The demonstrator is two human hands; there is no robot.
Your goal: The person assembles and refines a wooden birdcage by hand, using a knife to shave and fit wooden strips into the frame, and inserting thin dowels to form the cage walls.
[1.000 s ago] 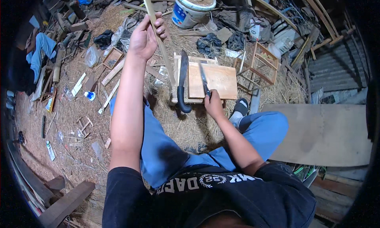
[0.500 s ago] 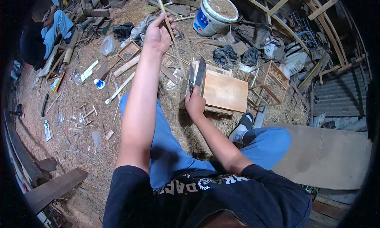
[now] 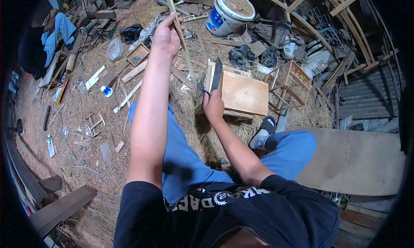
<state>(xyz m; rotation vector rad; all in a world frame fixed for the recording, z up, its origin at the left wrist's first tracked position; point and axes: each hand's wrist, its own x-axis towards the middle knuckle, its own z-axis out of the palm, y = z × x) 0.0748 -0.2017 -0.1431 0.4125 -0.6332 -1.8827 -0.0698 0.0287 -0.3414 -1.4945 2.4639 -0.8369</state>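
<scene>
My left hand, arm stretched forward, holds a long thin wooden strip slanting past its fingers. The strip's far end runs out at the top edge of the view. My right hand grips a knife with a broad dark blade pointing away from me. A small dark piece shows at the left of that hand; its kind is unclear. The knife rests over or just above the left side of a low wooden stand, whose pale flat board lies right of my right hand.
Beyond the stand is a large white bucket. To its right stands a small wooden frame. A flat brown panel lies at the right. Wood scraps, straw and a blue-white cup litter the left floor. Another person sits at far left.
The strip has shifted slightly left at its top and stands a little steeper. My right hand has turned the knife slightly, and the small dark piece beside it has swung left and lower.
</scene>
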